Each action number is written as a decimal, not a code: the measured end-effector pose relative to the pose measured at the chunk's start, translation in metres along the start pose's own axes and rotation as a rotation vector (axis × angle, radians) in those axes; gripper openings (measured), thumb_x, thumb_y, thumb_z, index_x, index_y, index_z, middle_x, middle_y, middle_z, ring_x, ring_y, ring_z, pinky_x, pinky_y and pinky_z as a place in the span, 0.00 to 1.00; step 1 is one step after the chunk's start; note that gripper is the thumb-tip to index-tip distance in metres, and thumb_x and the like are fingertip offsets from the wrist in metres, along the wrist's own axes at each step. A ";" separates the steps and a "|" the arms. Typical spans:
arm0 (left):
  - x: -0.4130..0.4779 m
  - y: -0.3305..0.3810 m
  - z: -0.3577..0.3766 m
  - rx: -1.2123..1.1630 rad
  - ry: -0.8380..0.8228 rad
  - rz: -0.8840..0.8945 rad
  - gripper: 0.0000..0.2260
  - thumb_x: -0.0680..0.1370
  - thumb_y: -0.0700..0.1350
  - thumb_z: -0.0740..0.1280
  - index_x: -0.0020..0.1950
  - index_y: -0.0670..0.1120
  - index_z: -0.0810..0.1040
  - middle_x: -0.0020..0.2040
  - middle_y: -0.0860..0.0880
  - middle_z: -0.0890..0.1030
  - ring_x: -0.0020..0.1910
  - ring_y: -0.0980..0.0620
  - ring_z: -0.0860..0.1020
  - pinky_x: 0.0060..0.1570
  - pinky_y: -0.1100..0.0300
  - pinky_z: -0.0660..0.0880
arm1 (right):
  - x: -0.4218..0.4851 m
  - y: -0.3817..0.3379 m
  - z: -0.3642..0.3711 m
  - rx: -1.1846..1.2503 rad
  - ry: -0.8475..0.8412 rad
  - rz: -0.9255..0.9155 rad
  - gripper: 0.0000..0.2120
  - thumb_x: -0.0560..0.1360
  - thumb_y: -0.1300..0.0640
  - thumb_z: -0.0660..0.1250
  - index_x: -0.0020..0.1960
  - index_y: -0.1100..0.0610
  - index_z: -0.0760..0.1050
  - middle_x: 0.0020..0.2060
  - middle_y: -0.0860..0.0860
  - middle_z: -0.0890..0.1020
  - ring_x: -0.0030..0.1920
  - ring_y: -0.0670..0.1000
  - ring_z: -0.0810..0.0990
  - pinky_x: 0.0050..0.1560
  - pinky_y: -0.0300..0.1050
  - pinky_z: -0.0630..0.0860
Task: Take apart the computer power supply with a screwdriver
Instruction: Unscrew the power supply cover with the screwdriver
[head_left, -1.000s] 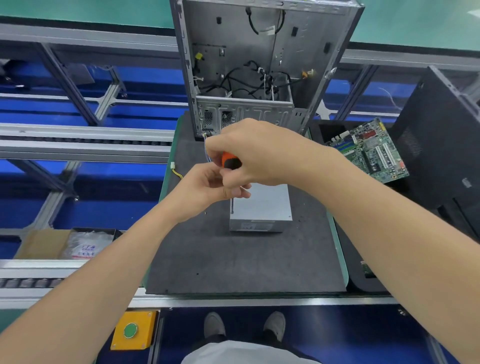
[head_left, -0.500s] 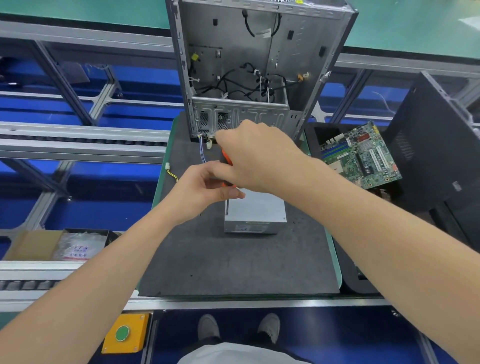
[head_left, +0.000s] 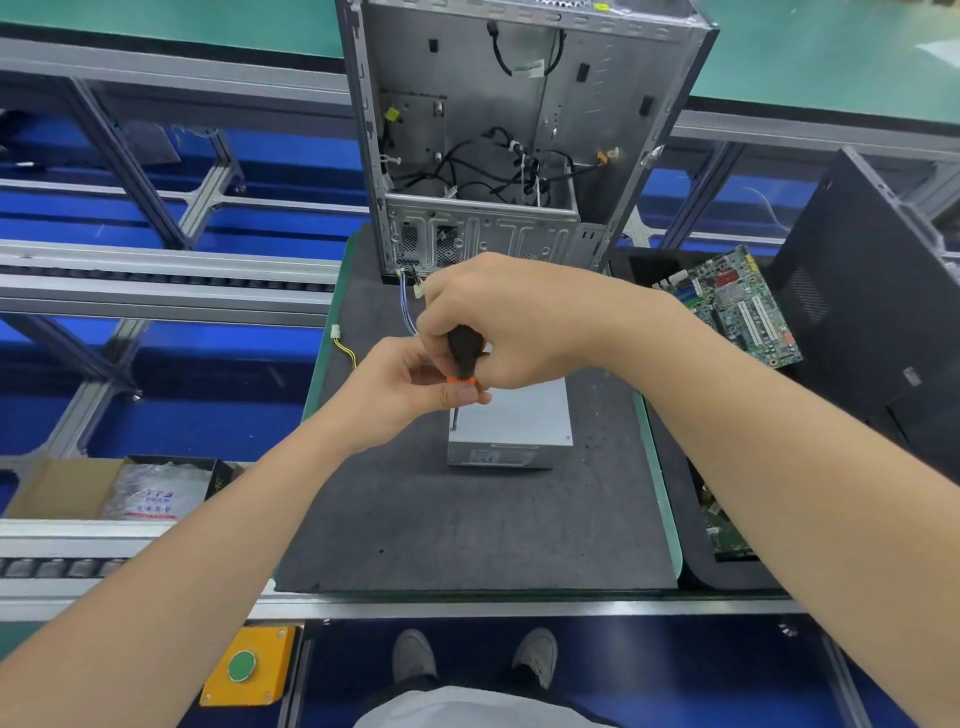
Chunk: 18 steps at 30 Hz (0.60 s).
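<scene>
A silver power supply box (head_left: 514, 426) lies on the dark grey mat (head_left: 467, 530). A screwdriver (head_left: 462, 358) with a black and orange handle stands upright, its thin shaft tip touching the box's top near the front left corner. My right hand (head_left: 514, 322) is wrapped around the handle from above. My left hand (head_left: 410, 384) pinches the orange lower end of the handle with thumb and fingers. The far half of the box is hidden behind my hands.
An open silver computer case (head_left: 519, 140) stands at the mat's far edge, loose wires trailing from it. A motherboard (head_left: 737, 306) leans in a black tray at right, beside a black panel (head_left: 878, 291). A cardboard box (head_left: 119, 488) sits left; a yellow button box (head_left: 249, 665) hangs below.
The handle has turned between my fingers, with more of its black part showing now. Both hands stay on the screwdriver over the same corner of the box.
</scene>
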<state>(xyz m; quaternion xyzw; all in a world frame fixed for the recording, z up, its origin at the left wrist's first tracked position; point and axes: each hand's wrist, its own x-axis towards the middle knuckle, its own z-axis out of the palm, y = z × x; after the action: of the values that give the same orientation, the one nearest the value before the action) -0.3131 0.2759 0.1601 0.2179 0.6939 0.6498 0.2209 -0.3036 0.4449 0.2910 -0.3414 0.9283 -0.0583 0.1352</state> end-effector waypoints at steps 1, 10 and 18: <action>0.001 -0.001 0.000 0.005 0.015 0.001 0.11 0.74 0.37 0.76 0.54 0.33 0.83 0.49 0.43 0.88 0.54 0.47 0.87 0.55 0.59 0.81 | -0.001 0.000 0.001 -0.012 0.022 0.016 0.08 0.69 0.55 0.70 0.48 0.47 0.79 0.43 0.45 0.76 0.45 0.47 0.73 0.43 0.51 0.77; 0.002 -0.002 0.002 -0.108 0.014 0.030 0.09 0.73 0.42 0.77 0.52 0.46 0.85 0.51 0.39 0.87 0.53 0.43 0.87 0.56 0.54 0.83 | 0.007 -0.008 0.018 -0.165 0.269 0.306 0.09 0.79 0.46 0.64 0.47 0.52 0.71 0.35 0.47 0.67 0.39 0.58 0.74 0.30 0.44 0.59; 0.000 -0.002 -0.003 -0.047 -0.004 -0.004 0.16 0.73 0.46 0.75 0.56 0.37 0.84 0.51 0.44 0.88 0.54 0.49 0.87 0.54 0.64 0.80 | 0.003 0.001 0.001 0.017 0.048 -0.001 0.08 0.67 0.56 0.73 0.42 0.48 0.75 0.43 0.45 0.74 0.43 0.43 0.72 0.41 0.47 0.73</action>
<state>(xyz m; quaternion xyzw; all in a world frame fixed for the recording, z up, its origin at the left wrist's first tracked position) -0.3146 0.2734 0.1582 0.2127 0.6783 0.6651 0.2285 -0.3060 0.4440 0.2896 -0.3392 0.9306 -0.0745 0.1159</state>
